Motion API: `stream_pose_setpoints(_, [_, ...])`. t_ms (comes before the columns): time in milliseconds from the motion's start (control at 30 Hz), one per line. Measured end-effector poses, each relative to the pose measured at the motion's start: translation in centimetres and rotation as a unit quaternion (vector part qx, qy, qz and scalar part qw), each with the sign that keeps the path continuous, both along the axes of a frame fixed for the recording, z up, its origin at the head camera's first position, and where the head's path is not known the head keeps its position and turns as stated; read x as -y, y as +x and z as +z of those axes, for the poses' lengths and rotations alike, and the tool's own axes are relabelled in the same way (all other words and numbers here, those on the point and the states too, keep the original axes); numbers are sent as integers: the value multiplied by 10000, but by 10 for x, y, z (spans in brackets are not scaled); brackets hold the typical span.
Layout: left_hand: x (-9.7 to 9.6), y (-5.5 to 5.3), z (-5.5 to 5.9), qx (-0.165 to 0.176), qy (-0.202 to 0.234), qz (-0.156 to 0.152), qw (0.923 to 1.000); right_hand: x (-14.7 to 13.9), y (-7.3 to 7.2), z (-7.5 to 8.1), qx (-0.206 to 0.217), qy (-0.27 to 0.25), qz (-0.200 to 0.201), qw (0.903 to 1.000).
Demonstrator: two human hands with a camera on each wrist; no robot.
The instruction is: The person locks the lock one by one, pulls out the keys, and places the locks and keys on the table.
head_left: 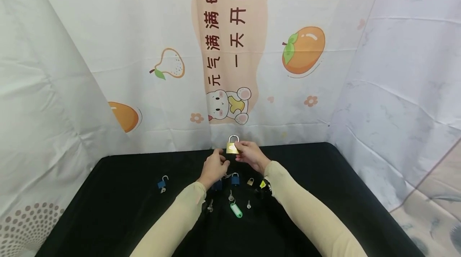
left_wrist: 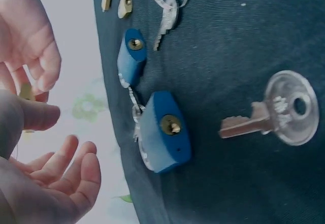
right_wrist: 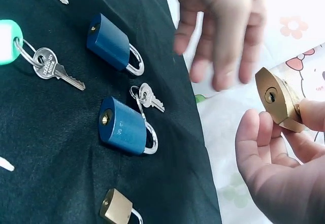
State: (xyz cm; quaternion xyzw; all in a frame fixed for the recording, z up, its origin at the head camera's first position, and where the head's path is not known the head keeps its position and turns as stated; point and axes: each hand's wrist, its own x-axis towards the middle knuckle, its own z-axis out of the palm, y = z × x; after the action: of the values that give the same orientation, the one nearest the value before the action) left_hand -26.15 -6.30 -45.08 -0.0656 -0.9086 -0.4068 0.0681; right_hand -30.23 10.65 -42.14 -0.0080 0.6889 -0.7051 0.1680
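Observation:
My right hand (head_left: 251,155) pinches a brass padlock (head_left: 231,149) by its right side, above the far part of the black-covered table. Its shackle points up in the head view, and the keyhole in its underside shows in the right wrist view. Close by on the left is my left hand (head_left: 213,167), fingers loosely extended and holding nothing; it looks blurred in the right wrist view. Below the hands lie two blue padlocks (right_wrist: 122,127), with a small key on a ring (right_wrist: 147,97) between them. A smaller brass padlock (right_wrist: 117,208) lies nearby.
Nearer me lie a key with a green tag (head_left: 236,210), a small key (head_left: 249,205) and another key (head_left: 210,207). A blue padlock with its shackle open (head_left: 161,184) lies far left. By my right sleeve is a yellow tag (head_left: 263,184). A printed curtain (head_left: 173,101) hangs behind.

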Motion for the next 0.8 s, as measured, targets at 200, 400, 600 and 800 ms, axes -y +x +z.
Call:
stream_pose_setpoints(200, [-2, -1, 7, -154, 329, -63, 9993, 4, 0, -3, -55, 77, 91, 9999])
stream_pose_setpoints(400, [-2, -2, 7, -146, 328, -218, 9991, 7, 1, -8, -40, 101, 174, 9998])
stream_pose_setpoints(600, [-1, -2, 5, -251, 306, -269, 9989, 9, -3, -14, 41, 145, 172, 9997])
stream_pose_setpoints(800, [1, -4, -1, -151, 130, -212, 9996, 11, -6, -21, 213, 215, 181, 9994])
